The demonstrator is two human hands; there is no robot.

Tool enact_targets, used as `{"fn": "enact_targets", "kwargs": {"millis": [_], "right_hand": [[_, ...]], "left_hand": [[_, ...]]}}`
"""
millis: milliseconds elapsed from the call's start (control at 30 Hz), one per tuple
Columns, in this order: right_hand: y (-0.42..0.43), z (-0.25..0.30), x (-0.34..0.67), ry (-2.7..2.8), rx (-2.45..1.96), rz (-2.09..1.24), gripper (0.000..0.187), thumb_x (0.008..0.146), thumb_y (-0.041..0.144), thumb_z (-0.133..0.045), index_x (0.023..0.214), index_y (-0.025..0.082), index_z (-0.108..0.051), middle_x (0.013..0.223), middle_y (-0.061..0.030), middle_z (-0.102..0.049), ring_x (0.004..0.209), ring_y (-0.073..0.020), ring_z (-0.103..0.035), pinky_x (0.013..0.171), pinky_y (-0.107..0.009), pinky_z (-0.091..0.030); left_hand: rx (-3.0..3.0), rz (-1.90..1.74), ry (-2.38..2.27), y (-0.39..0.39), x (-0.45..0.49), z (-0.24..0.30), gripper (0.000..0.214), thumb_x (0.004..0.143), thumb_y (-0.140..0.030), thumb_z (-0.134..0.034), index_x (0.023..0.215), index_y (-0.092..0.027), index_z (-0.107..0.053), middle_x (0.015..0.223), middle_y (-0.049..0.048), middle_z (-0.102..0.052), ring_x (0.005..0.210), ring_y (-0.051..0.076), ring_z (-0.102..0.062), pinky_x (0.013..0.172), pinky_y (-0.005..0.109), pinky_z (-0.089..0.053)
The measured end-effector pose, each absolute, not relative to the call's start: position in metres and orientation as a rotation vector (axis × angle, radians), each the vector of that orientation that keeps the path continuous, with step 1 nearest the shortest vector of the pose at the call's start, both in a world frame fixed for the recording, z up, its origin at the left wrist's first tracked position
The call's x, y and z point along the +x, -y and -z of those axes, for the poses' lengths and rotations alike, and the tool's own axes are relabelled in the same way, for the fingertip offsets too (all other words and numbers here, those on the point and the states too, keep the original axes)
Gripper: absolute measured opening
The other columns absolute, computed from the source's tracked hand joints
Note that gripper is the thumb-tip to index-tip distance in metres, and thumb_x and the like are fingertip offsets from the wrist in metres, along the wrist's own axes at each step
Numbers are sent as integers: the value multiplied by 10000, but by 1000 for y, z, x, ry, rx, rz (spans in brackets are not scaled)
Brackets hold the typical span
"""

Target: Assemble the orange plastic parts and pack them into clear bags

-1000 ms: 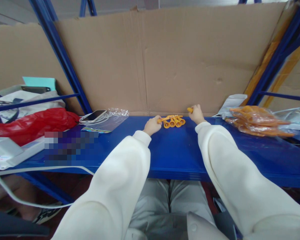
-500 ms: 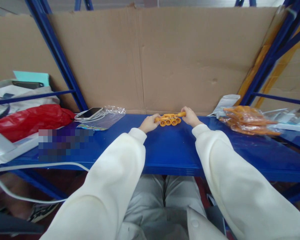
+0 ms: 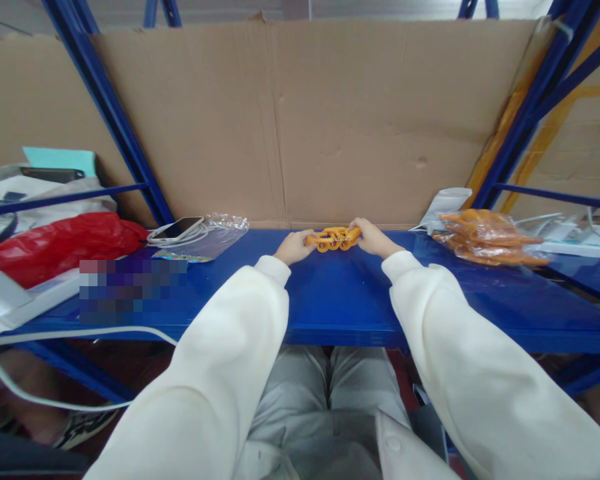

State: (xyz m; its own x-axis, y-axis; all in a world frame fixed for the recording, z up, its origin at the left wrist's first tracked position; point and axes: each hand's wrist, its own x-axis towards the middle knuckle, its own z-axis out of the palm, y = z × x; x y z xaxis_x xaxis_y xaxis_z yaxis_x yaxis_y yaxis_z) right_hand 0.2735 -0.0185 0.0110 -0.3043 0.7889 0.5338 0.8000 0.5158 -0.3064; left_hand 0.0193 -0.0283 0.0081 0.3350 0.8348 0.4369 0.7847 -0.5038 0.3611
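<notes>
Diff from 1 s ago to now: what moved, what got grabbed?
The right hand moved left onto the orange plastic cluster and now grips its right end. The left hand keeps hold of the left end. The phone, red bag and bagged orange parts stayed put.

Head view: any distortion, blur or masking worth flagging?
Head view: wide-angle stretch balloons the sleeves and splays the rack uprights; a pixelated block masks part of the blue shelf; lighting is even; the orange plastic piece between left hand and right hand is small but sharp.
</notes>
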Motion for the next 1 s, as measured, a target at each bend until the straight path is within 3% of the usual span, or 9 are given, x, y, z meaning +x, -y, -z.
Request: {"fn": "enact_targets", "kwargs": {"millis": [200, 400, 633, 833, 1000], "right_hand": [[20, -9, 272, 2132, -1283, -11, 348, 678, 3, -507, 941, 231, -521, 1004, -55, -686, 954, -212, -645, 901, -338, -516], [22, -11, 271, 2089, -1342, -15, 344, 689, 29, -517, 979, 213, -529, 1021, -78, -688, 898, -218, -643, 845, -340, -513], [27, -13, 269, 2053, -1472, 67, 352, 726, 65, -534, 1041, 221, -540, 1085, -106, -695, 986, -255, -654, 890, -376, -503], [25, -10, 262, 2128, -1337, 40, 389, 728, 83, -551, 1094, 215, -572, 1062, -86, -714, 979, -242, -670, 898, -358, -517], [26, -9, 258, 2114, -1255, -47, 464, 752, 90, -551, 1207, 173, -587, 1154, -127, -718, 1034, -246, -690, 925, -375, -542]], "left_hand": [[2453, -877, -1670, 31, 17, -10, 322, 872, -263, -630, 1157, -207, -771, 1006, 86, -789, 943, 240, -721, 875, 310, -545], [2455, -856, -1722, 34, 16, -12, 327, 884, -261, -626, 1172, -212, -771, 1014, 84, -792, 957, 242, -730, 876, 295, -546], [2444, -842, -1709, 33, 16, -12, 331, 868, -264, -634, 1163, -212, -776, 983, 82, -794, 935, 239, -736, 858, 291, -551], [2397, -886, -1717, 32, 17, -11, 338, 846, -277, -663, 1156, -215, -784, 991, 91, -797, 972, 259, -733, 873, 306, -558], [2393, -903, -1705, 32, 16, -10, 329, 848, -273, -678, 1154, -212, -785, 994, 93, -797, 970, 256, -735, 870, 299, -556]]}}
